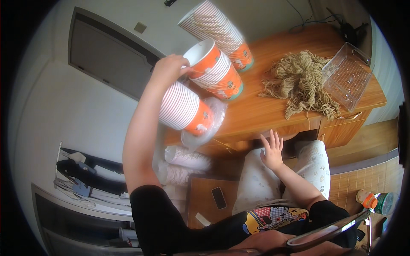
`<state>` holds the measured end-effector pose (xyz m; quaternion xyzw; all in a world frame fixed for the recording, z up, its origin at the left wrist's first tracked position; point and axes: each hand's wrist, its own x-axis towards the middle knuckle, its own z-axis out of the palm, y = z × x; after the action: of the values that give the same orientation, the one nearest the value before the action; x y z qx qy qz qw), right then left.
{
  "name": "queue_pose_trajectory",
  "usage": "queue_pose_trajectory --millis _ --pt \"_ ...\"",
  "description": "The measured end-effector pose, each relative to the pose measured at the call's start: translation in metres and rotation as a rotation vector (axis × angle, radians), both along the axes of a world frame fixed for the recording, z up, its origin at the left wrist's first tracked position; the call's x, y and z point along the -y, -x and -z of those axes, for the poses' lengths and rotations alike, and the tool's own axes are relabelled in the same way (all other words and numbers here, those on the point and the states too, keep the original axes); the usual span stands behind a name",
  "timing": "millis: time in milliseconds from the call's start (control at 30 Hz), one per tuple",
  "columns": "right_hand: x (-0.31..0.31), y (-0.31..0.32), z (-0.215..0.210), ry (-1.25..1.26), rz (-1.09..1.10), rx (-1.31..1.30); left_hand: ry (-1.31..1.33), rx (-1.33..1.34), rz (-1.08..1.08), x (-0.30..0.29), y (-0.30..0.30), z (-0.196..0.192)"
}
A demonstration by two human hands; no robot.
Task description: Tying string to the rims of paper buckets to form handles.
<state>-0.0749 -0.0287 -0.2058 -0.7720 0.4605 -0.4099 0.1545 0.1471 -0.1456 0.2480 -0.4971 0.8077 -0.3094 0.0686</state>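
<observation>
My left hand (168,67) reaches up to the middle stack of large orange and white paper cups (232,81). Its fingers and thumb are closed on the rim of the topmost paper cup (208,59), whose open white mouth faces up. Nearer to me stands another cup stack (181,109), partly behind my left forearm, on crumpled clear plastic wrapping (215,117). A taller cup stack (218,32) leans behind the middle one. Over my lap, my right hand (272,149) is empty with its fingers spread, close to the desk's front edge.
On the wooden desk (260,77) lie a tangled beige yarn bundle (301,81) and a clear plastic tray (348,79). White wrapped rolls (188,158) sit below on the left. A phone (219,198) rests on a brown surface beside my legs. Bottles (384,203) stand at lower right.
</observation>
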Motion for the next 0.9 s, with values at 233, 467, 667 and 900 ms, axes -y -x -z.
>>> queue_pose_trajectory --millis 233,467,667,900 --pt "0.0 0.002 0.001 -0.018 -0.014 -0.002 -0.053 -0.014 -0.158 0.001 0.01 0.007" --pt "0.0 0.001 0.001 -0.018 -0.012 -0.004 -0.172 -0.516 -0.53 0.034 0.016 0.016" --pt "-0.001 0.002 -0.003 -0.019 -0.015 0.005 -0.387 -0.711 -0.69 0.071 -0.009 0.031" --pt "0.0 0.005 -0.002 -0.025 0.0 0.004 -0.622 -0.941 -0.755 0.066 0.01 0.033"
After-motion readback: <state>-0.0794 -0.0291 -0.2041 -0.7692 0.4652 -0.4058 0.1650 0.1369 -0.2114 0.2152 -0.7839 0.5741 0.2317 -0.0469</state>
